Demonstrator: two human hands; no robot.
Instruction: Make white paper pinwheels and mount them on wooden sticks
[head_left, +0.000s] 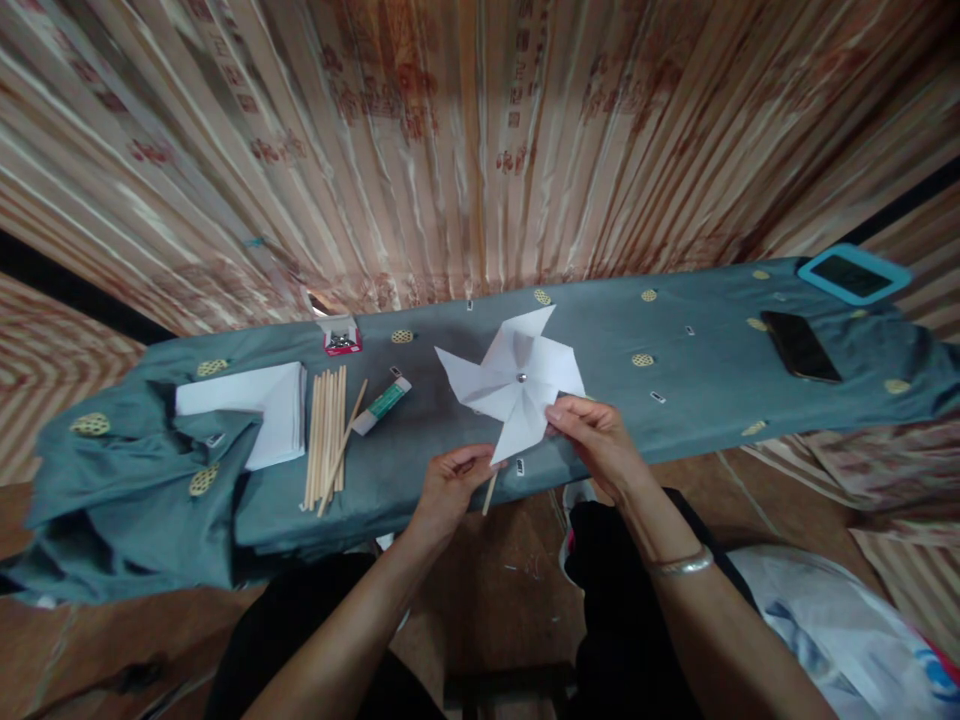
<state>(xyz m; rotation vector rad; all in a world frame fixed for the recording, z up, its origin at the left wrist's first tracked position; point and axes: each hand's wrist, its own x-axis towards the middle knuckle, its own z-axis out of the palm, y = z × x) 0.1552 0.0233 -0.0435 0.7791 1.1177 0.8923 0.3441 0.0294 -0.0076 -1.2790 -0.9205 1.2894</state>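
A white paper pinwheel [491, 385] with a shiny round pin at its centre is held up over the front edge of the table. Its wooden stick [489, 494] pokes out below the paper, next to the fingers of my left hand [450, 487], which are closed on it. My right hand [596, 432] pinches the lower right blade between thumb and fingers. Most of the stick is hidden behind the paper.
On the green cloth [675, 400] lie several wooden sticks [326, 430], an eraser in a green sleeve [382, 404], folded white paper [281, 415] and a small red box of pins [343, 337]. At right are a black phone [801, 346] and a blue-framed tablet [855, 275].
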